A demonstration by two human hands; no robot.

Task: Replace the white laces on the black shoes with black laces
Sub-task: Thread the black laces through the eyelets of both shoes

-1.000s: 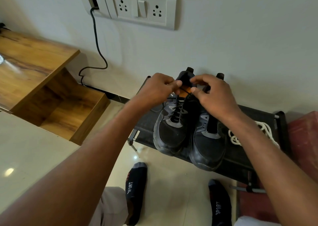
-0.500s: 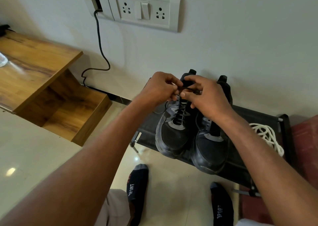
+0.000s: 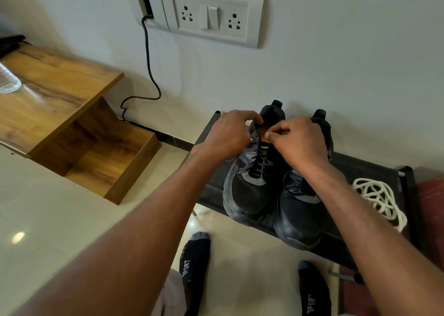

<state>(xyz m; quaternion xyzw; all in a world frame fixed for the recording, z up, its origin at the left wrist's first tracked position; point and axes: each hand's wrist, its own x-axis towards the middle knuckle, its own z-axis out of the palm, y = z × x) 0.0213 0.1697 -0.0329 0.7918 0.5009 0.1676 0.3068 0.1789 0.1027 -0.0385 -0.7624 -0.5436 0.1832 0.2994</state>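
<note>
Two black shoes stand side by side on a dark low rack (image 3: pixel 365 169) against the wall. The left shoe (image 3: pixel 247 195) carries a black lace (image 3: pixel 259 162) threaded through its eyelets. My left hand (image 3: pixel 225 135) pinches the lace at the top of that shoe's tongue. My right hand (image 3: pixel 295 142) pinches the other lace end just opposite, fingers curled, almost touching the left. My right forearm covers part of the right shoe (image 3: pixel 300 219). A heap of white laces (image 3: pixel 377 198) lies on the rack to the right of the shoes.
A wooden shelf unit (image 3: pixel 72 123) stands at the left with a clear bottle (image 3: pixel 8 81) on top. A socket panel (image 3: pixel 209 15) with a dark cable (image 3: pixel 149 75) is on the wall. My socked feet (image 3: pixel 194 260) rest on the tiled floor. A red surface (image 3: pixel 432 207) borders the rack.
Both hands stay at the top of the left shoe; they have drawn slightly apart, working the black lace ends. The camera has shifted a little, the shoes have not moved.
</note>
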